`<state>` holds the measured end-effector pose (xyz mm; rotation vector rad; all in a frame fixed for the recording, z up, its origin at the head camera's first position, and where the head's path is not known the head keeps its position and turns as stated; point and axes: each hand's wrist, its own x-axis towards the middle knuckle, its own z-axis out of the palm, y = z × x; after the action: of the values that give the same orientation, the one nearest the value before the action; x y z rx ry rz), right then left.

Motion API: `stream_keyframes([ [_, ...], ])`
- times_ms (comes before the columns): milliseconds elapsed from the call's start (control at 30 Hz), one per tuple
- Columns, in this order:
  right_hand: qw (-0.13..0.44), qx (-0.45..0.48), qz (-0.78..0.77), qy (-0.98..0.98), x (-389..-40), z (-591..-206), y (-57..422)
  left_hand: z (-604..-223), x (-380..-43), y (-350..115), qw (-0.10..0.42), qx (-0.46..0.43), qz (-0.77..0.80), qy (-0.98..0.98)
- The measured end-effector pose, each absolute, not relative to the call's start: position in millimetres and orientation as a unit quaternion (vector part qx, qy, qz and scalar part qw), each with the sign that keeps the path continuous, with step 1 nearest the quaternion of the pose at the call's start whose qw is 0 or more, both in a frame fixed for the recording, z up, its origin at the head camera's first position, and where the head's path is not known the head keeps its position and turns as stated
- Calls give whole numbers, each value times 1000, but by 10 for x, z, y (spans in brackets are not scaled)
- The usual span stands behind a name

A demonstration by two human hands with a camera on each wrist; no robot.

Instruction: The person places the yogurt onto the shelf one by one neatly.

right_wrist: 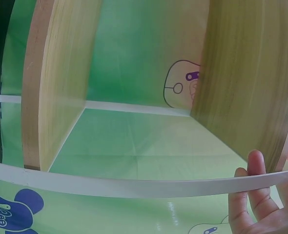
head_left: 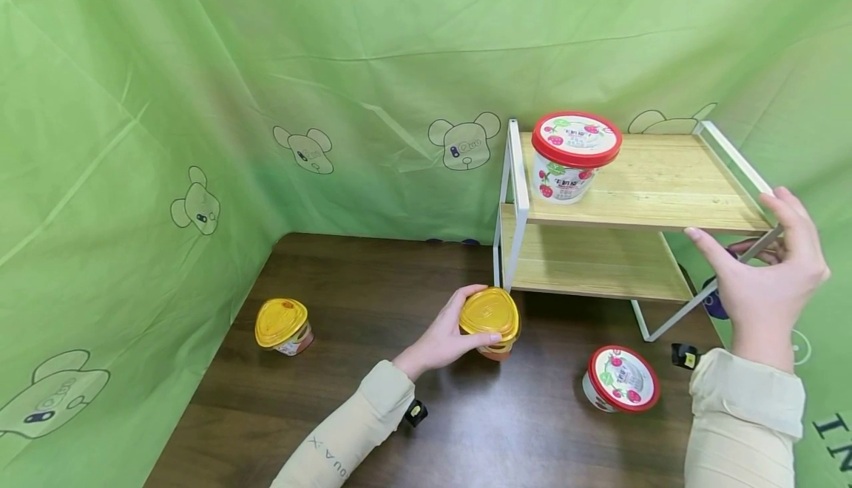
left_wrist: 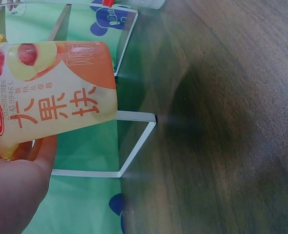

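My left hand [head_left: 442,333] grips a yogurt cup [head_left: 491,318] with a yellow lid, thumb and fingers around its rim. In the left wrist view this cup [left_wrist: 61,87] shows an orange and cream fruit label and appears raised off the table. At the two-tier shelf [head_left: 652,177], my right hand [head_left: 775,266] holds the right front frame beside the upper board. The right wrist view shows its fingers [right_wrist: 256,168] curled around the white bar [right_wrist: 134,187]. A red-lidded white tub [head_left: 566,177] with strawberry pictures stands on the upper board's left end.
Another red-lidded tub [head_left: 619,381] sits on the dark wooden table [head_left: 373,273], in front of the shelf. A second yellow-lidded cup [head_left: 285,325] stands at the left. Green printed cloth [head_left: 379,44] hangs behind and around the table.
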<state>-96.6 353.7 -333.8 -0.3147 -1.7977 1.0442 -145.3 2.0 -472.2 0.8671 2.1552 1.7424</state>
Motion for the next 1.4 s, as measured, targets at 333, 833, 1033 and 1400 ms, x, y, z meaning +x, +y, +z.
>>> stream_keyframes([
  [333,496,-130,430,-743,-964,-3334,3529,-4944,-1528,33,110,299,602,732],
  [833,496,-135,431,-742,-959,-3329,3521,-4823,-1467,95,94,313,609,722],
  [1033,495,-140,435,-739,-960,-3334,3522,-4785,-1474,134,81,301,618,722],
  [1400,494,-138,440,-737,-961,-3339,3532,-4724,-1471,217,47,298,601,740],
])
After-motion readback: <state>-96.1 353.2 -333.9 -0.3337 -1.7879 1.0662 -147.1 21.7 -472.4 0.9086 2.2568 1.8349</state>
